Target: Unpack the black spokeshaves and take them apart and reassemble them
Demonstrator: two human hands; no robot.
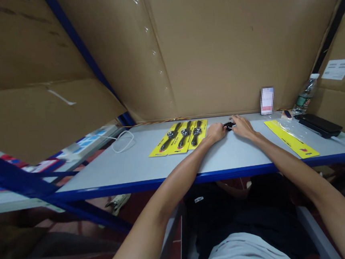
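A black spokeshave (229,126) lies across between my hands near the back of the table, and only its middle shows. My left hand (216,132) is closed round the handle at its left. On the other side, my right hand (242,126) grips the right end with bent fingers that hide that handle. Left of my hands, three similar black spokeshaves lie on yellow cards: one on the left card (170,134), one on the middle card (185,132) and one on the right card (197,131). To the right of my forearm lies a bare yellow card (292,140).
Clear plastic wrapping (293,126) lies beside the bare card. A phone (267,101) stands against the cardboard wall, near a water bottle (306,95). A black power bank (319,124) trails a white cable. Another white cable (127,143) curls at the left, beside a power strip (91,139).
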